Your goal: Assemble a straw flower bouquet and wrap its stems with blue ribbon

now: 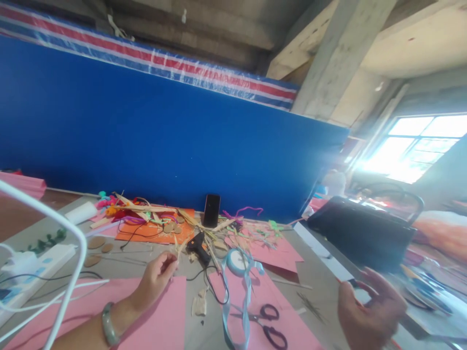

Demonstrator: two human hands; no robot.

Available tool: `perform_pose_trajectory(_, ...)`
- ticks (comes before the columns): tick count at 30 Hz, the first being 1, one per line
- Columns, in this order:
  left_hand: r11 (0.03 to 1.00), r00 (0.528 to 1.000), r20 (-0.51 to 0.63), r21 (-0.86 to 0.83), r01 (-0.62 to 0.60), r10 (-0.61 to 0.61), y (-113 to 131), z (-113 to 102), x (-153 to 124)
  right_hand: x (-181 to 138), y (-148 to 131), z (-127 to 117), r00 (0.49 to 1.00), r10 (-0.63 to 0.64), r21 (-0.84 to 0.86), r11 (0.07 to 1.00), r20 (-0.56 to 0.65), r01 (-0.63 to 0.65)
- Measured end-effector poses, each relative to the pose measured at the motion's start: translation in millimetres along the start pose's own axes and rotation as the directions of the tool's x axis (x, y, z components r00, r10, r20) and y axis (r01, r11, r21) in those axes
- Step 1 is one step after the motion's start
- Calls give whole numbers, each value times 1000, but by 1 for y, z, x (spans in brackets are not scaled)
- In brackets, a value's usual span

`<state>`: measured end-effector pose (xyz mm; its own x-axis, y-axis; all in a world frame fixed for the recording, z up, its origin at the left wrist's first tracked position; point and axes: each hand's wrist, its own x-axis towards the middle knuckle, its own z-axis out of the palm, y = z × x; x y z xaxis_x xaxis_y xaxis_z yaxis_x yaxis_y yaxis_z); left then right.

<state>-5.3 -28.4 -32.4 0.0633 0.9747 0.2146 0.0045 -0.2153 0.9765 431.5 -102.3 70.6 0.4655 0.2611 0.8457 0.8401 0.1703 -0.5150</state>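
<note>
My left hand (156, 279) rests on a pink paper sheet (160, 318), a green bangle (108, 324) on its wrist. Its thumb and fingers pinch a thin pale straw strip (177, 253). Just beyond it lie a black glue gun (199, 245) and a roll of light blue ribbon (237, 260), whose tail trails towards me. My right hand (370, 311) hovers low at the right, blurred, fingers curled round a small dark thing that I cannot name. Black-handled scissors (268, 324) lie on pink paper between my hands.
A dark phone (212, 210) leans on the blue wall (146, 126). Straw, pipe cleaners and cardboard discs litter an orange sheet (146, 234). A white power strip (40, 265) and a white wire hoop (75, 243) are at the left. A black handbag (361, 233) is at the right.
</note>
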Motion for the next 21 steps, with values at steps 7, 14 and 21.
perform_pose_trajectory(7, 998, 1000, -11, -53, 16, -16, -4, 1, 2, -33, -20, 27, 950, -167, 49, 986, 264, 160)
perform_pose_trajectory(14, 998, 999, -15, -49, 32, -33, -8, 2, 1, -62, -12, 41, 706, -340, 167, 938, 622, 305)
perform_pose_trajectory(21, 1000, 999, 45, -1, 20, -20, -4, 6, 3, -79, -24, 43, 629, -381, 255, 924, 678, 285)
